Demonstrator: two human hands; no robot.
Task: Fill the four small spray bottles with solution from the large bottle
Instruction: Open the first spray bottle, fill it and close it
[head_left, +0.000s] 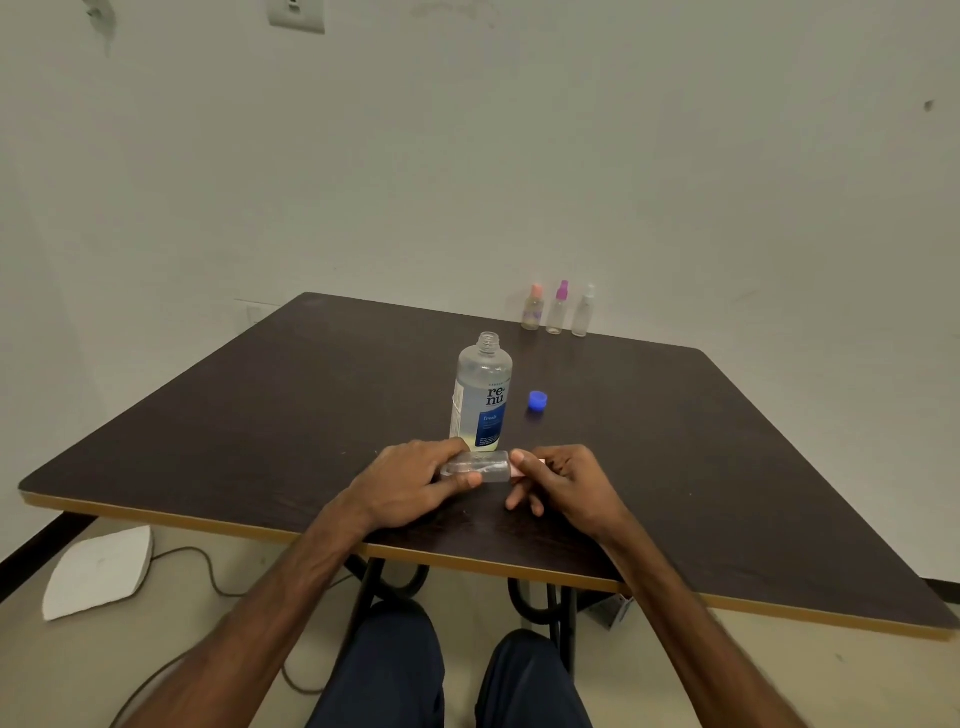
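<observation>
The large clear solution bottle (482, 393) with a blue label stands uncapped at the table's middle, with its blue cap (537, 401) lying to its right. My left hand (415, 480) grips a small clear spray bottle (485, 466) held sideways just above the table, in front of the large bottle. My right hand (558, 480) pinches the pale pink top at the small bottle's right end. Three more small spray bottles stand at the far edge: one with a peach top (533, 308), one with a magenta top (558, 308), one with a clear top (584, 312).
The dark brown table (260, 426) has a tan rim and sits against a pale wall. Below it are black metal legs, my knees, a cable and a white sheet (98, 571) on the floor at left.
</observation>
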